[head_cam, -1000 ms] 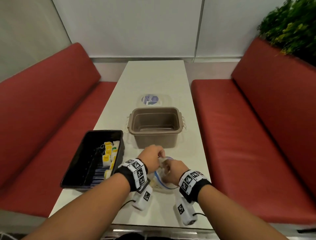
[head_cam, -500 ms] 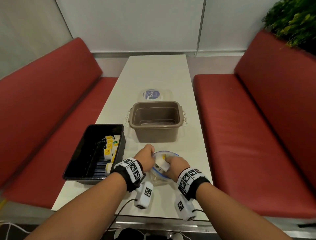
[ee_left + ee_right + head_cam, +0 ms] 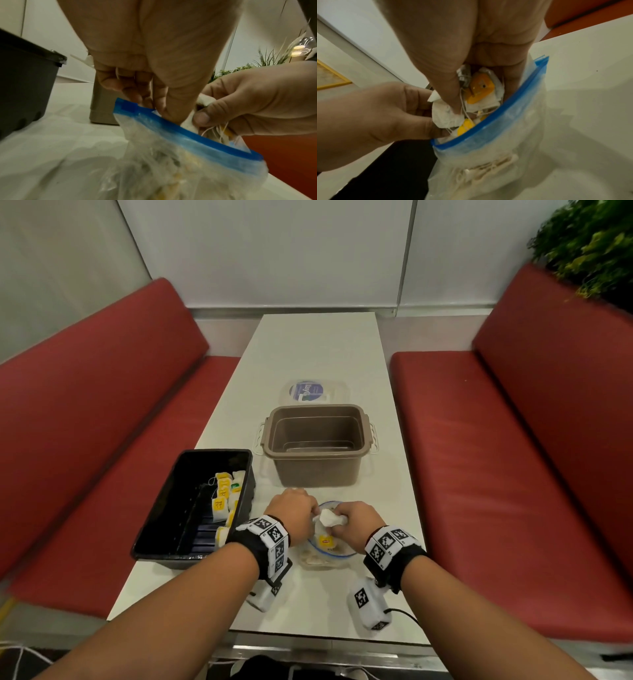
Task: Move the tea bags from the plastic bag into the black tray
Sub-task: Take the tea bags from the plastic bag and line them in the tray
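A white surface [image 3: 318, 354] runs between red benches [image 3: 102, 412]. Just nearer than the brown bin [image 3: 315, 443] sits the plastic bag [image 3: 323, 553] — the left hand [image 3: 293, 517] pinches its blue rim, the right hand [image 3: 358, 523] clutches tea bags [image 3: 481, 88] at its mouth. The black tray [image 3: 191, 501] lies left of the bin.

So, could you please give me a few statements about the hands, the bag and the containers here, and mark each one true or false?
1. The right hand grips a bunch of tea bags at the mouth of the plastic bag. True.
2. The left hand rests inside the black tray. False: it holds the plastic bag's rim.
3. The black tray already holds tea bags. True.
4. The brown tub is full of tea bags. False: none show in it.
5. The plastic bag is zipped closed. False: its blue-edged mouth is open.
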Available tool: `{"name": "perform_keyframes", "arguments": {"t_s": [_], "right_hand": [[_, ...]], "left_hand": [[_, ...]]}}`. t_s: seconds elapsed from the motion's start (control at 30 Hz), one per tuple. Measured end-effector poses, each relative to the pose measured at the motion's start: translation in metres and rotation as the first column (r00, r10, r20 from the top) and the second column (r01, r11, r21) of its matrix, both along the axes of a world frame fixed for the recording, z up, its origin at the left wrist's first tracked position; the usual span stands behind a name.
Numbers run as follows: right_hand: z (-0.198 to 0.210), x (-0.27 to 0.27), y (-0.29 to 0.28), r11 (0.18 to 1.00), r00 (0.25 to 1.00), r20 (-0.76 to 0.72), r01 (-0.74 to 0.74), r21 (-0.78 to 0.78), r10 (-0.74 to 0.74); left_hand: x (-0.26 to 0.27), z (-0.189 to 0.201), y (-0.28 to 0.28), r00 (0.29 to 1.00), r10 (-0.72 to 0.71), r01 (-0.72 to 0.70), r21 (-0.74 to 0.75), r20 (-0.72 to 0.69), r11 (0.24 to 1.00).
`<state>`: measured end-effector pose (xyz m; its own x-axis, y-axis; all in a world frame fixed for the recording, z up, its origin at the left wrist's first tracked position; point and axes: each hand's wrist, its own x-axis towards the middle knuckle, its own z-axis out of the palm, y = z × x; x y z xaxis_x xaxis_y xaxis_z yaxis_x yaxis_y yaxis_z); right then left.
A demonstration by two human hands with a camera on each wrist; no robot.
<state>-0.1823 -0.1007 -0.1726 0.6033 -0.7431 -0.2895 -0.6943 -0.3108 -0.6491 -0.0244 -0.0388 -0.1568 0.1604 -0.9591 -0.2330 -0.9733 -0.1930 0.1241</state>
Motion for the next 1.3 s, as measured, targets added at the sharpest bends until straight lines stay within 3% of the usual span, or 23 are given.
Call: {"name": "perform_keyframes", "arguments": {"t_s": [0.27,0.37,0.43,0.53,0.6,0.67,0.73,0.93,1.07,1.13,1.3], "right_hand": [[0.010,0.001,-0.004,0.998,0.999,-0.031,-0.033,0.056,0.034],[0.013,0.000,-0.007,0.996,1.000,-0.003,-0.013,0.086,0.014],[0.016,-0.003,-0.011,0.996,1.000,0.021,0.007,0.088,-0.009],[0.017,-0.008,-0.017,0.991,0.995,0.071,0.058,0.117,-0.067],[0.017,-0.011,-0.020,0.987,0.991,0.104,0.073,0.144,-0.088],[0.015,-0.014,-0.022,0.986,0.991,0.103,0.074,0.151,-0.090],[0.013,-0.015,-0.023,0.989,0.993,0.079,0.077,0.123,-0.087],[0.011,-0.015,-0.024,0.995,0.995,0.028,0.092,0.048,-0.094],[0.009,-0.018,-0.024,0.995,0.995,-0.006,0.101,0.018,-0.101],[0.009,-0.019,-0.024,0.994,0.994,-0.012,0.107,0.032,-0.107],[0.007,-0.020,-0.022,0.987,0.990,-0.015,0.140,0.072,-0.140]], "left_hand": [[-0.002,-0.003,-0.008,0.997,-0.083,0.083,-0.084,-0.004,0.993],[0.002,-0.007,-0.009,0.981,-0.059,0.030,-0.156,-0.185,0.987],[0.004,-0.007,-0.009,0.931,-0.006,-0.083,-0.227,-0.365,0.970],[0.004,-0.001,-0.010,0.789,0.075,-0.253,-0.212,-0.610,0.944],[0.004,0.003,-0.013,0.702,0.101,-0.308,-0.173,-0.705,0.935],[0.005,0.003,-0.017,0.675,0.124,-0.324,-0.141,-0.727,0.935],[0.006,0.003,-0.018,0.693,0.123,-0.296,-0.125,-0.710,0.947],[0.012,0.003,-0.016,0.892,-0.013,-0.041,-0.109,-0.452,0.993],[0.012,0.008,-0.014,0.948,-0.076,0.068,-0.037,-0.308,0.997],[0.012,0.010,-0.013,0.955,-0.043,0.037,-0.025,-0.295,0.999],[0.009,0.008,-0.023,0.924,0.180,-0.231,-0.119,-0.336,0.966]]}}
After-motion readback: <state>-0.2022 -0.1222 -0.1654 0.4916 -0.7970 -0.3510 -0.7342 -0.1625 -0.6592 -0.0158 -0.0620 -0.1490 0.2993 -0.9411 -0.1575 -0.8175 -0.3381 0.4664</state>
